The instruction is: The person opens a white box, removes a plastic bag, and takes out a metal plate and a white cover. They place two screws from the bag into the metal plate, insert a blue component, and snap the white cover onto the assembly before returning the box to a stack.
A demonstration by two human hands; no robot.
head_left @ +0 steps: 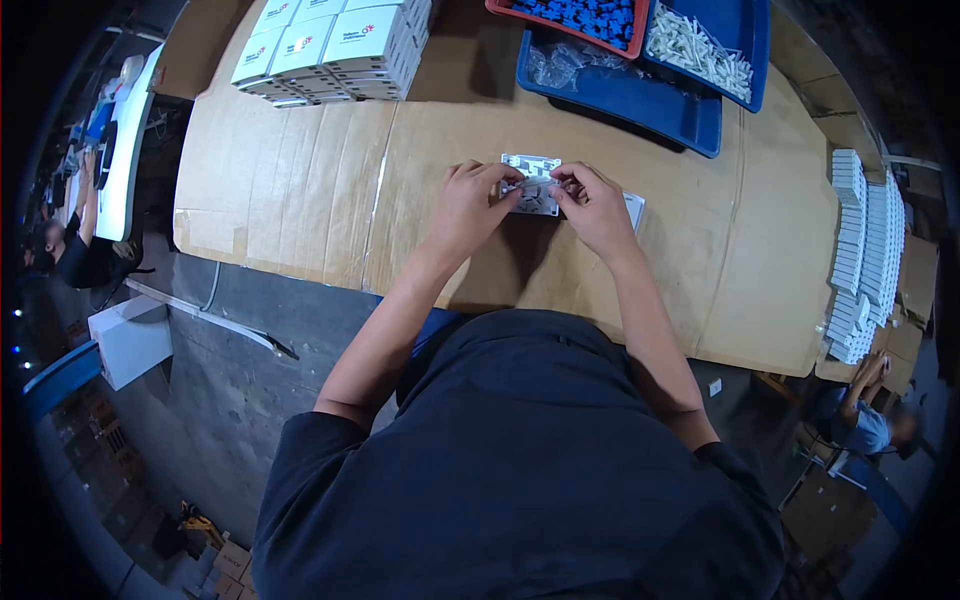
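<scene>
A small white plastic housing (538,163), with grey and white parts inside, lies on the cardboard-covered table in front of me. My left hand (474,205) is closed at its left side, thumb and fingertips pressed on it. From the other side, my right hand (596,208) has its fingers bent together in a pinch over the right edge. What sits between those right fingertips is too small to tell. Partly behind my right hand lies another flat white piece (634,208).
White printed boxes (330,45) are stacked at the back left. A red tray (628,45) of blue parts and a blue tray (757,60) of white parts overlap another blue tray (700,135) with clear bags. White pieces (862,255) stand in rows at right. Other people sit at both sides.
</scene>
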